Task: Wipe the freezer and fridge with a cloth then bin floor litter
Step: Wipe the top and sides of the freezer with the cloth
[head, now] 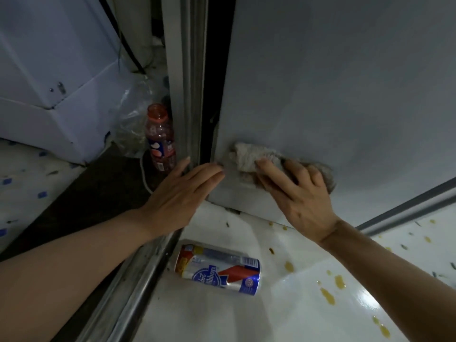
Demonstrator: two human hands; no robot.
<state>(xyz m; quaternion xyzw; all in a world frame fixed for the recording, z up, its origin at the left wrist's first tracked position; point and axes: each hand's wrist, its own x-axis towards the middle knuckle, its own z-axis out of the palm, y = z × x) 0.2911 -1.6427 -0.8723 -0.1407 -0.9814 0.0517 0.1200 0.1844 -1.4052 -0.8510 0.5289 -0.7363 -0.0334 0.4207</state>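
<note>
At the far left a white freezer (49, 77) is standing on a pale floor (22, 183) that is showing small blue marks, with a black cable (128, 49) running down behind its corner. Beside it a crumpled clear bag (133, 114) is lying against a dark strip of floor, and an uncapped bottle (161, 139) of red drink is standing upright just to the right of the bag, close to the grey door seal (191, 77). A light cord (145, 177) is curving on the dark floor below the bottle. The left hand (183, 193) is reaching in from the lower left with its fingers straight and together, lying flat against the bottom edge of the seal and the dark gap next to it, holding nothing. Below the hands a metal rail (138, 280) is running diagonally toward the bottom left, and a can (218, 269) is lying on its side on glossy white flooring just right of the rail. Further right the fridge (345, 82) is filling the upper half of the view as a broad pale grey panel. The right hand (299, 193) is pressing a beige cloth (251, 155) against the lower left corner of that panel, its fingers spread and bent over the bunched fabric, gripping it, fingertips pointing toward the left hand, which is near but apart from the cloth. At the right, yellowish drips (336, 283) are spotting the white floor, and a grey strip (407, 204) is slanting along the fridge's lower edge.
</note>
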